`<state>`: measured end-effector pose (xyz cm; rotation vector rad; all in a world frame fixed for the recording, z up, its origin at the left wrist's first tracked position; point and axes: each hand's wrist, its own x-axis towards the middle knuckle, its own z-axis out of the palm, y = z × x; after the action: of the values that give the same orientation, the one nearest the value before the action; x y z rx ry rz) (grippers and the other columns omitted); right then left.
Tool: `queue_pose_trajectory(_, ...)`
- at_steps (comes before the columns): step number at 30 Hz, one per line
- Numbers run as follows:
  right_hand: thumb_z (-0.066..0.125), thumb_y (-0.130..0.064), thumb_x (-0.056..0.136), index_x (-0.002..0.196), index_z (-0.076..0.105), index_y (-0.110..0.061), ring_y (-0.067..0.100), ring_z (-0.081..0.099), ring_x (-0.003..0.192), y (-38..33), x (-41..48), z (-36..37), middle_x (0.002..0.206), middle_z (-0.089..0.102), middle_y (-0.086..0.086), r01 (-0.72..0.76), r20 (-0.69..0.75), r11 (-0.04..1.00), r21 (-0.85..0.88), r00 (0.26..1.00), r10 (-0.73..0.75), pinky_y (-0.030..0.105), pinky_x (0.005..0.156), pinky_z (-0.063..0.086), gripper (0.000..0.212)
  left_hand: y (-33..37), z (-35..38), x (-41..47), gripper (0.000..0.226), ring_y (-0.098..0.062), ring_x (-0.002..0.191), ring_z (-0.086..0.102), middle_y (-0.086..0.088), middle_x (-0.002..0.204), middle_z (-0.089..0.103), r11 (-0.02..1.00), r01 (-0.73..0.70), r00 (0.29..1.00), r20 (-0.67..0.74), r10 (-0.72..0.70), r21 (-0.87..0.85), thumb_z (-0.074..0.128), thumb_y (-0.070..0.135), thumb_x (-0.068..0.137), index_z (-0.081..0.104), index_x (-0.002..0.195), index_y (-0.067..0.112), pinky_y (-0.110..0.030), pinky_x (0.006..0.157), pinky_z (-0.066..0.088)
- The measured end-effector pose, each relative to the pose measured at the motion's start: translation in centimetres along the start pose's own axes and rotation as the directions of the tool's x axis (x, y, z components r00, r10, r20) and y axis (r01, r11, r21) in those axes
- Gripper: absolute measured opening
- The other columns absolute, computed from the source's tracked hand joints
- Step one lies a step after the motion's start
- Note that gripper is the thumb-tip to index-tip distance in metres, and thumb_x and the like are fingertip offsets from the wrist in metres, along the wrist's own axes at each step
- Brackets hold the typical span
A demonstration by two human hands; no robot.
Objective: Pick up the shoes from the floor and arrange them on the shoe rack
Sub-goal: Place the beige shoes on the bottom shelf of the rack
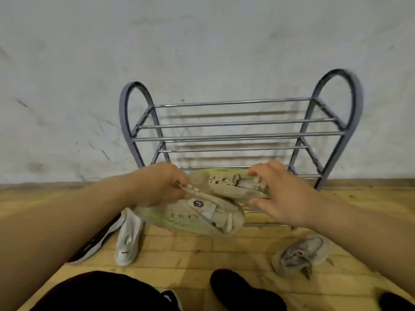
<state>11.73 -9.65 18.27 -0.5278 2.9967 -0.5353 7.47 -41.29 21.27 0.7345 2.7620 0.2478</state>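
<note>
A grey metal shoe rack (238,122) with chrome bars stands against the wall, its upper tiers bare. My left hand (161,182) pinches the laces of a beige sneaker with yellow-green trim (193,217), which hangs in front of the rack's low tier. My right hand (283,196) grips the matching beige sneaker (226,185) at its heel end, at the level of the rack's lower bars. A white sneaker (128,241) and a black-and-white shoe (98,241) lie on the floor at the left. A grey-pink sneaker (301,254) lies at the right.
The wooden floor (202,250) runs up to a scuffed white wall (202,52). My dark-clothed knee (107,292) and a black-socked foot (244,290) fill the bottom edge. Another dark shape (395,301) shows at the bottom right corner.
</note>
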Motion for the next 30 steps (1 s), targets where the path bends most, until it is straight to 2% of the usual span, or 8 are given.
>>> queue_pose_trajectory(3, 0.069, -0.044, 0.092, 0.144, 0.036, -0.039, 0.018, 0.056, 0.094, 1.3, -2.1, -3.7, 0.132, 0.033, -0.002, -0.077, -0.026, 0.994, 0.080, 0.997, 0.079, 0.032, 0.080, 0.042, 0.062, 4.4, -3.0, 0.9, 0.016, -0.008, 0.077, 0.064, 0.007, 0.082, 0.069, 0.998, -0.056, 0.996, -0.070, 0.057, 0.017, 0.066, 0.040, 0.097, 0.074, 0.089, 0.030, -0.033, 0.073, 0.053)
queue_pose_trajectory(7, 0.066, -0.037, 0.095, 0.151, 0.037, -0.038, 0.020, 0.048, 0.113, 4.1, -4.3, -5.2, 0.144, 0.039, 0.001, -0.122, -0.092, 0.981, 0.151, 0.986, 0.137, 0.025, 0.087, 0.036, 0.063, 7.6, -0.4, 2.2, 0.019, -0.005, 0.072, 0.060, 0.007, 0.076, 0.065, 0.994, -0.092, 0.981, -0.177, 0.080, -0.062, 0.064, 0.035, 0.100, 0.071, 0.082, 0.029, -0.037, 0.071, 0.053)
queue_pose_trajectory(10, 0.065, -0.036, 0.097, 0.154, 0.039, -0.034, 0.021, 0.045, 0.130, 5.7, -4.9, -5.5, 0.149, 0.043, 0.000, -0.107, -0.113, 0.984, 0.145, 0.986, 0.124, 0.026, 0.096, 0.035, 0.063, 8.3, 1.0, 3.1, 0.024, -0.013, 0.074, 0.062, 0.002, 0.078, 0.066, 0.989, -0.104, 0.980, -0.179, 0.084, -0.103, 0.063, 0.039, 0.100, 0.070, 0.081, 0.026, -0.043, 0.074, 0.054)
queue_pose_trajectory(12, 0.065, -0.039, 0.097, 0.154, 0.039, -0.035, 0.018, 0.043, 0.135, 6.4, -5.4, -5.7, 0.150, 0.043, -0.003, -0.103, -0.120, 0.983, 0.152, 0.985, 0.122, 0.024, 0.098, 0.032, 0.063, 8.2, 0.5, 3.6, 0.023, -0.013, 0.072, 0.061, 0.001, 0.076, 0.065, 0.987, -0.099, 0.978, -0.196, 0.073, -0.127, 0.065, 0.036, 0.100, 0.071, 0.081, 0.024, -0.037, 0.071, 0.051)
queue_pose_trajectory(18, 0.068, -0.041, 0.095, 0.150, 0.044, -0.037, 0.018, 0.049, 0.123, 8.8, -6.0, -5.0, 0.142, 0.048, -0.003, -0.217, -0.125, 0.954, 0.208, 0.961, 0.246, 0.022, 0.092, 0.034, 0.061, 8.5, 1.1, 6.2, 0.027, -0.017, 0.069, 0.059, -0.001, 0.071, 0.062, 0.983, -0.113, 0.986, -0.142, 0.092, -0.147, 0.068, 0.037, 0.097, 0.067, 0.074, 0.023, -0.037, 0.067, 0.049)
queue_pose_trajectory(22, 0.069, -0.046, 0.093, 0.144, 0.048, -0.043, 0.015, 0.053, 0.108, 10.8, -6.0, -3.9, 0.135, 0.052, -0.007, -0.302, 0.043, 0.933, 0.198, 0.953, 0.300, 0.023, 0.082, 0.042, 0.055, 8.5, 3.2, 7.9, 0.024, -0.010, 0.063, 0.055, 0.005, 0.069, 0.062, 0.983, -0.109, 0.994, 0.004, 0.110, -0.149, 0.068, 0.033, 0.097, 0.069, 0.075, 0.025, -0.031, 0.062, 0.043)
queue_pose_trajectory(27, 0.068, -0.054, 0.091, 0.140, 0.051, -0.048, 0.015, 0.055, 0.123, 13.9, -6.2, -1.6, 0.144, 0.051, -0.013, -0.349, 0.417, 0.936, 0.046, 0.858, 0.300, 0.035, 0.102, 0.047, 0.052, 8.8, 9.4, 8.8, 0.014, -0.015, 0.092, 0.065, 0.006, 0.100, 0.072, 0.981, -0.157, 0.965, 0.192, 0.176, -0.111, 0.063, 0.030, 0.099, 0.077, 0.101, 0.029, -0.034, 0.081, 0.052)
queue_pose_trajectory(30, 0.066, -0.050, 0.090, 0.144, 0.051, -0.043, 0.020, 0.054, 0.124, 15.1, -5.7, 2.6, 0.146, 0.053, -0.006, -0.351, 0.467, 0.935, -0.045, 0.820, 0.331, 0.035, 0.101, 0.047, 0.056, 8.1, 13.9, 9.1, 0.019, -0.013, 0.097, 0.063, 0.011, 0.105, 0.072, 0.989, -0.125, 0.963, 0.231, 0.141, -0.084, 0.060, 0.032, 0.098, 0.076, 0.108, 0.032, -0.035, 0.085, 0.052)
